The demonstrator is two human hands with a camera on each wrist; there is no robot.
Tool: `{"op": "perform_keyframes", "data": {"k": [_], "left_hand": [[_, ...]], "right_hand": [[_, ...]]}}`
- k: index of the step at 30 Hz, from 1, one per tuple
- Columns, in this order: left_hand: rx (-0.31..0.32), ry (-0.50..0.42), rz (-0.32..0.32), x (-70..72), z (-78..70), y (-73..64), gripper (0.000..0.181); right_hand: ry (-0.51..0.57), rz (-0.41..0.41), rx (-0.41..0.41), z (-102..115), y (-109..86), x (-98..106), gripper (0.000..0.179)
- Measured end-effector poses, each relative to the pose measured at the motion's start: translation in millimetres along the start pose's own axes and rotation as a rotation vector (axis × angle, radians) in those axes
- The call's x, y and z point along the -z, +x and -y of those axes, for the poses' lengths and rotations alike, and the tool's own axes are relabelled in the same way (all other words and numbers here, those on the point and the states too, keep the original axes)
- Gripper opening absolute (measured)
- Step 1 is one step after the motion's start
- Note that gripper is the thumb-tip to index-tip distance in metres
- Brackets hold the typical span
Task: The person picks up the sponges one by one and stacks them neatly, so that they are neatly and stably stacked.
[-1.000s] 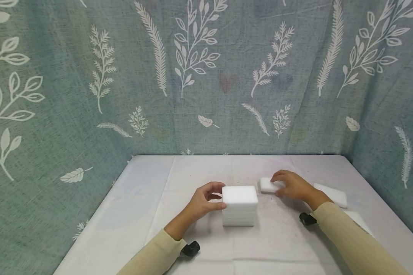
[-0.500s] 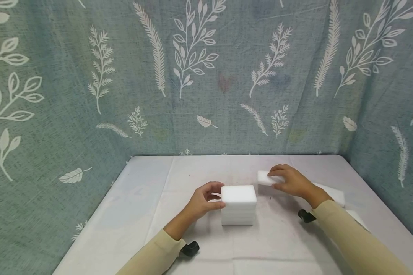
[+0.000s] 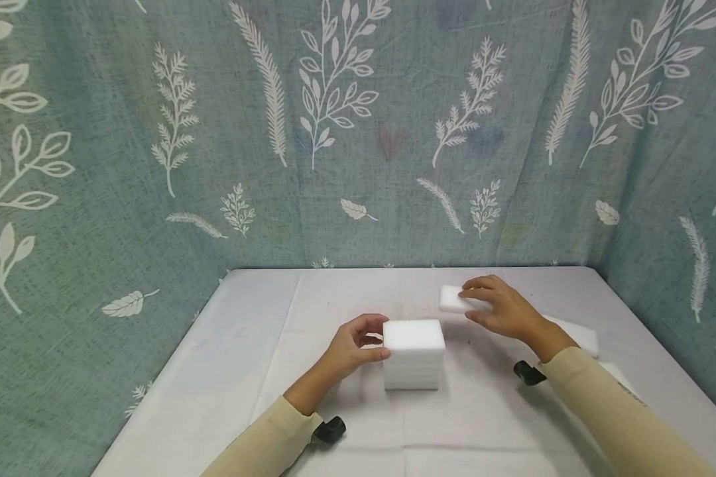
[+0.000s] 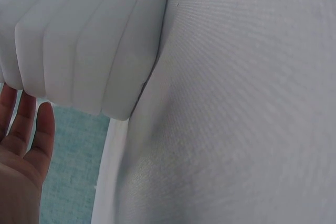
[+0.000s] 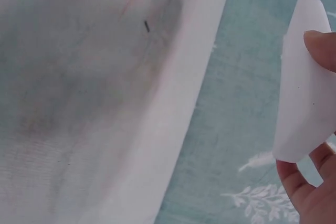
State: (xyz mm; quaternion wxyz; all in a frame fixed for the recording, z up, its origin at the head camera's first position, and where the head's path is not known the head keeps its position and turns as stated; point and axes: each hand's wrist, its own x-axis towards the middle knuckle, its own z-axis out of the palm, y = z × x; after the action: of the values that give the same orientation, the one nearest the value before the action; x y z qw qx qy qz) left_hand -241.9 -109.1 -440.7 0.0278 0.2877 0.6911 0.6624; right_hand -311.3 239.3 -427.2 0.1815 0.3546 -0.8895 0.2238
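A stack of white foam sponges (image 3: 414,358) stands upright on the white-covered table. My left hand (image 3: 355,348) holds its left side, thumb at the near corner and index finger at the far one. In the left wrist view, several layers of the stack (image 4: 89,40) lie flush together, with fingertips against their ends. Beyond the stack and to its right, my right hand (image 3: 504,310) pinches a single white sponge (image 3: 450,299) above the table. The right wrist view has this sponge (image 5: 302,90) between thumb and fingers, seen against the curtain.
Two more white sponges, a farther one (image 3: 579,336) and a nearer one (image 3: 618,375), lie at the right, partly hidden by my right arm. A green leaf-patterned curtain (image 3: 346,218) surrounds the back and sides of the table (image 3: 238,324).
My right hand has lifted the single sponge from the table and carried it up and slightly left. My left hand stays at the stack.
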Motion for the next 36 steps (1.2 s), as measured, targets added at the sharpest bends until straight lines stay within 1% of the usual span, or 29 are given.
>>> {"op": "perform_keyframes", "data": {"k": [4, 9, 13, 18, 24, 27, 32, 36], "left_hand": [[0.007, -0.008, -0.001, 0.1, -1.2, 0.3, 0.055], [0.002, -0.001, -0.001, 1.5, -0.5, 0.2, 0.055], [-0.003, 0.006, 0.004, 2.2, 0.2, -0.1, 0.054], [-0.002, -0.005, 0.007, 2.1, -0.5, -0.7, 0.054], [0.005, -0.019, 0.002, 1.0, -1.8, -1.2, 0.055], [0.003, -0.011, 0.003, 0.9, -1.5, -1.4, 0.054], [-0.005, 0.003, 0.003, 1.2, -1.0, -1.1, 0.053], [-0.005, -0.004, 0.003, 1.4, -0.6, -1.0, 0.053]], "right_hand": [[0.01, -0.011, 0.023, 5, 2.2, 3, 0.037], [0.032, -0.067, 0.105, 11, 5.0, 5, 0.037], [0.046, -0.106, 0.156, 16, 7.2, 4, 0.038], [0.054, -0.125, 0.21, 22, 10.0, 4, 0.038], [0.061, -0.133, 0.232, 27, 11.6, 5, 0.038], [0.067, -0.13, 0.24, 29, 11.9, 5, 0.038], [0.078, -0.138, 0.275, 33, 13.9, 6, 0.038], [0.085, -0.154, 0.315, 37, 15.6, 6, 0.039]]}}
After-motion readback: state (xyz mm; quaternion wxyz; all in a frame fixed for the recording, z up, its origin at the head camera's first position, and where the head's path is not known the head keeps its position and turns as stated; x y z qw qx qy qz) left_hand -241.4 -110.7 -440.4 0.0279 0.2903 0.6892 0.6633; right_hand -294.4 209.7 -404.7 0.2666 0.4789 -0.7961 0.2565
